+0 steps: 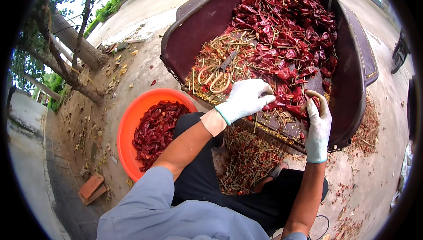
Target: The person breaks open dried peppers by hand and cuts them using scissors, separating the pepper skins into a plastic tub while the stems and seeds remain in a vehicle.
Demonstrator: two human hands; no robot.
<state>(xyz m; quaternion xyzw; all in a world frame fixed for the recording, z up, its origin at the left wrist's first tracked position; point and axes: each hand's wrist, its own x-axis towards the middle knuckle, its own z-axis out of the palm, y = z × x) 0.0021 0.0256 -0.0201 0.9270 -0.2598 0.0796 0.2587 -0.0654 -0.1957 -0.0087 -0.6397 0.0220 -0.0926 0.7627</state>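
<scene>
My left hand (pixel 244 99), in a white glove, has its fingers curled over the dried red chilies in the dark maroon cart bed (pixel 354 81); whatever it may hold is hidden. To its right, my gloved right hand (pixel 316 121) pinches a dried red chili (pixel 300 112). A heap of dried chilies (pixel 277 24) fills the back and right of the bed. Scissors with tan handles (pixel 220 75) lie on the pale stems and seeds at the left, just beyond my left hand.
An orange basin (pixel 126 141) of chilies stands on the ground left of my legs. Stems (pixel 244 165) litter the concrete below the cart. Tree trunks (pixel 77 46) and bricks (pixel 91 186) are at the left. A dark wheeled object (pixel 398 55) is at the far right.
</scene>
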